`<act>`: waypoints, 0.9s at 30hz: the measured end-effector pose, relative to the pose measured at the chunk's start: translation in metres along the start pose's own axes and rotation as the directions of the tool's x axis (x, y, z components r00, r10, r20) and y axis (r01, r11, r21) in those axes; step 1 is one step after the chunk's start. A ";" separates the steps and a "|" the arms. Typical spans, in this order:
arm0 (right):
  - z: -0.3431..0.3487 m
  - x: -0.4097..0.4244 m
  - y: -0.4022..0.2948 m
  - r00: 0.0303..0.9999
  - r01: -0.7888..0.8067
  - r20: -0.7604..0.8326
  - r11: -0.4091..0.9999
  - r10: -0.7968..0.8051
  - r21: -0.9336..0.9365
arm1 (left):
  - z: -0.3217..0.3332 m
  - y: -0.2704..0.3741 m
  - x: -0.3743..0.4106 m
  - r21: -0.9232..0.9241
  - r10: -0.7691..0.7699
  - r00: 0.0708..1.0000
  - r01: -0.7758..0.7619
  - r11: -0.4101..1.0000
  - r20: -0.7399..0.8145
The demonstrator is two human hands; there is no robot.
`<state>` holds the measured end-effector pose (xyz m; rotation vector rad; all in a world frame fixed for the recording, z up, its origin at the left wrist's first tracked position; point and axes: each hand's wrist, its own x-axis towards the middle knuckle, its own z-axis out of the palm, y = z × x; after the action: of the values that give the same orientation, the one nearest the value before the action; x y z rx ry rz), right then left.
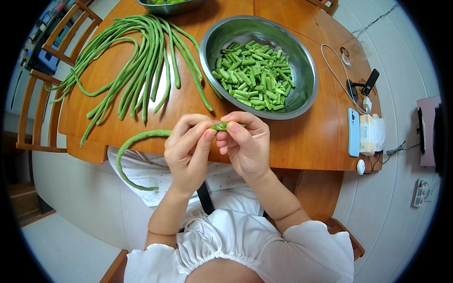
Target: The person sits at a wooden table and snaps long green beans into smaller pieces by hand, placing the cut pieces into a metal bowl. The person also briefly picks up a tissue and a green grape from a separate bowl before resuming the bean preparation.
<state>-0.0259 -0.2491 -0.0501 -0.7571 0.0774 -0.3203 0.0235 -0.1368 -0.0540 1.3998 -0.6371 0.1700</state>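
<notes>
A long green yardlong bean (136, 141) runs through my left hand (189, 150), its tail curving down past the table edge over my lap. At its other end, the fingers of my right hand (247, 141) pinch the tip of the bean, close against the left fingertips. The bean looks bent or split between the two hands; whether it is fully parted I cannot tell. Just beyond my hands stands a wide stainless steel bowl (304, 95) with many short bean pieces (256, 74) in it. Whole yardlong beans (141, 70) lie in a loose bundle to the left.
The wooden table (297, 141) carries a second metal bowl (170, 9) with green produce at the far edge. At right are a blue phone (353, 132), a tissue pack (370, 136), a black stand (370, 83) and a white cable (331, 65). Wooden chairs (42, 109) stand left.
</notes>
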 end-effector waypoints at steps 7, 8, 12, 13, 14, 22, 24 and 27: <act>0.007 -0.001 0.004 0.999 -0.024 -0.027 0.982 0.030 0.186 | 0.010 -0.001 -0.007 -0.069 -0.049 0.990 0.041 0.997 -0.128; 0.007 -0.002 0.004 0.999 -0.023 -0.036 0.985 0.030 0.173 | 0.010 -0.002 -0.007 -0.060 -0.042 0.991 0.034 0.998 -0.131; 0.011 -0.008 0.003 0.996 0.027 -0.081 1.000 -0.027 -0.009 | 0.006 -0.003 -0.011 -0.031 -0.022 0.988 0.017 0.999 -0.152; 0.012 -0.010 0.003 0.994 0.049 -0.092 0.995 -0.057 -0.088 | 0.005 -0.003 -0.012 -0.026 -0.022 0.987 0.018 1.000 -0.160; 0.012 -0.013 0.000 0.993 0.080 -0.072 0.987 -0.090 -0.140 | 0.005 -0.004 -0.010 0.010 0.052 0.988 -0.051 0.999 -0.146; 0.005 -0.013 -0.035 0.889 0.416 0.028 0.779 -0.457 -0.469 | -0.004 -0.008 -0.008 0.090 0.008 0.990 0.005 0.996 -0.142; -0.002 0.001 -0.054 0.816 0.484 -0.009 0.693 -0.578 -0.534 | -0.012 -0.010 -0.004 0.105 0.021 0.994 -0.010 0.994 -0.106; -0.025 0.033 -0.074 0.750 0.387 0.271 0.069 -0.603 -0.919 | -0.015 -0.008 -0.002 0.187 0.146 0.989 -0.145 0.972 0.009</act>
<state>-0.0180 -0.3261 -0.0162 -2.0499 0.1965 -1.1105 0.0304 -0.1234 -0.0630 1.5325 -0.7352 0.3576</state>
